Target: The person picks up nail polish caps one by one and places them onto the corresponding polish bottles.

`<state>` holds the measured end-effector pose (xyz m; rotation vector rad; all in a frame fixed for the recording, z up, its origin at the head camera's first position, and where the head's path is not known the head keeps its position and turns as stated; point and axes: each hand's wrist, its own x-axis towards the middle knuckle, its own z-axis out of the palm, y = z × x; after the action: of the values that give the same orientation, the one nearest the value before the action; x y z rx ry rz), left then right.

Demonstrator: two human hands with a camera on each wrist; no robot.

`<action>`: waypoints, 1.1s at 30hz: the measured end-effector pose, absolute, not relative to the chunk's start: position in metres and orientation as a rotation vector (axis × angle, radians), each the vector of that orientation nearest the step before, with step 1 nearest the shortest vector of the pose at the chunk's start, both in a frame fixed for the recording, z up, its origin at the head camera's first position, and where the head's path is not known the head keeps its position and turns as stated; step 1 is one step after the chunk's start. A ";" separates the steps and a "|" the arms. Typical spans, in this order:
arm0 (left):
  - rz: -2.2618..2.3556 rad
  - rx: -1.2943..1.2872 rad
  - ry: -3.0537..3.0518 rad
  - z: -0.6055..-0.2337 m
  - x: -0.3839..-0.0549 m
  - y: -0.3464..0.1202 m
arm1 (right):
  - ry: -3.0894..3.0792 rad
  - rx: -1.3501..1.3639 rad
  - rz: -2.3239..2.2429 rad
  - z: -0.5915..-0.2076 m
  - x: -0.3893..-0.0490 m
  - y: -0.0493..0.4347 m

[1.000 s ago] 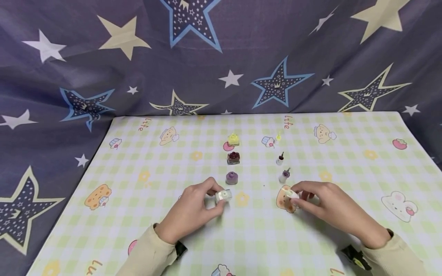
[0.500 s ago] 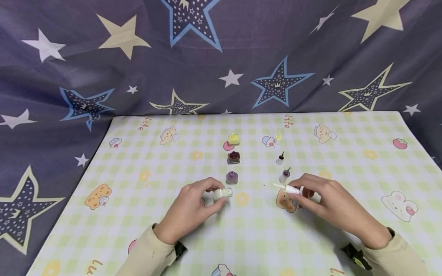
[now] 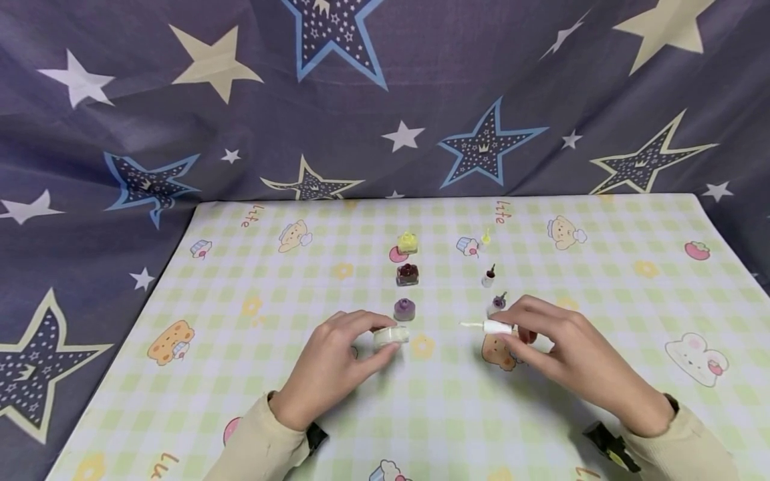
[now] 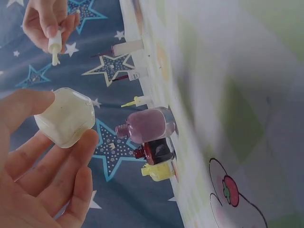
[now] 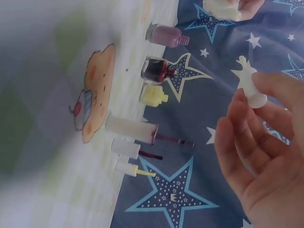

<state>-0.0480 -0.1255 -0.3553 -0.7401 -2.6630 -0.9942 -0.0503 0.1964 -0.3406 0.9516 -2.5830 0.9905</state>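
Observation:
My left hand [image 3: 333, 357] pinches a white nail polish bottle [image 3: 390, 337] between thumb and fingers, tipped sideways with its neck towards the right. My right hand [image 3: 568, 347] holds the white cap [image 3: 498, 327] of a polish brush, its pale-coated bristles pointing left at the bottle. A gap separates brush and bottle. Beyond the left hand, uncapped bottles of purple polish [image 3: 405, 310], dark red polish [image 3: 407, 275] and yellow polish [image 3: 407, 243] stand in a column. In the left wrist view the white bottle [image 4: 66, 118] shows its flat base side.
Right of the bottles, three white brush caps stand upright on the table, bristles up: the purple one [image 3: 496, 306], the dark red one [image 3: 488, 278] and the yellow one [image 3: 486, 238]. A checked cloth [image 3: 337, 427] covers the table; a starry curtain [image 3: 433, 67] hangs behind.
The brush in my right hand has swung from pointing at the camera to pointing left, and the hand has shifted slightly away and left. My left hand has turned the bottle's neck rightward.

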 end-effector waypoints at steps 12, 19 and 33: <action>-0.908 -0.809 -2.609 -0.353 -0.048 -0.120 | -2.516 1.050 1.025 -0.336 -0.052 0.179; -0.859 -0.854 -2.571 -0.353 -0.048 -0.115 | -2.494 1.085 1.041 -0.338 -0.051 0.173; -0.828 -0.893 -2.551 -0.352 -0.047 -0.107 | -2.474 1.109 1.040 -0.343 -0.050 0.164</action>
<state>-0.0469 -0.1068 -0.3517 -0.8927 -2.5507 -0.8282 -0.0500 0.1644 -0.3434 1.1090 -2.4743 1.0396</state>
